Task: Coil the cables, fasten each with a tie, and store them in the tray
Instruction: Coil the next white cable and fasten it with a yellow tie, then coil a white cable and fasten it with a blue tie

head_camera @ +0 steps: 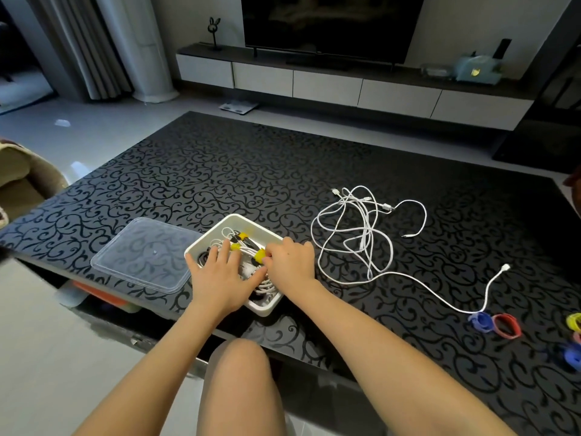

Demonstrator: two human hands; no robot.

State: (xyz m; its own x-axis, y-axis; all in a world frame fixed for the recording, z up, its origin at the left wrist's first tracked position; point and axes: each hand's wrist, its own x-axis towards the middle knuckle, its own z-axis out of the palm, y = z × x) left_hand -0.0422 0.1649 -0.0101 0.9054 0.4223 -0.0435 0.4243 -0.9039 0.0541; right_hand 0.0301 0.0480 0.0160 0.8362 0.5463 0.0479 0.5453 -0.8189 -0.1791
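The storing step is being carried out: both hands are being held inside the white tray [257, 225], which is standing near the front edge of the black patterned table [251, 168], just beside a clear plastic lid [141, 253]. The left hand [220, 278] is being laid flat, fingers straight and spread, on the coiled white cables in the tray, pressing down and gripping nothing. The right hand [290, 262] is being held with fingers curled against a bundle bound by a yellow tie [260, 255]. Whether that bundle is being pinched or merely touched cannot be told, the thumb being hidden. The task is judged partly done. A tangle of loose white cables [365, 228] is lying uncoiled on the table to the right, apart from the tray. A spare blue tie [481, 321] and red tie [507, 325] are lying near the right edge. The next move is judged to call for both hands being withdrawn, one cable being separated from the tangle and coiled, and a tie being fetched.
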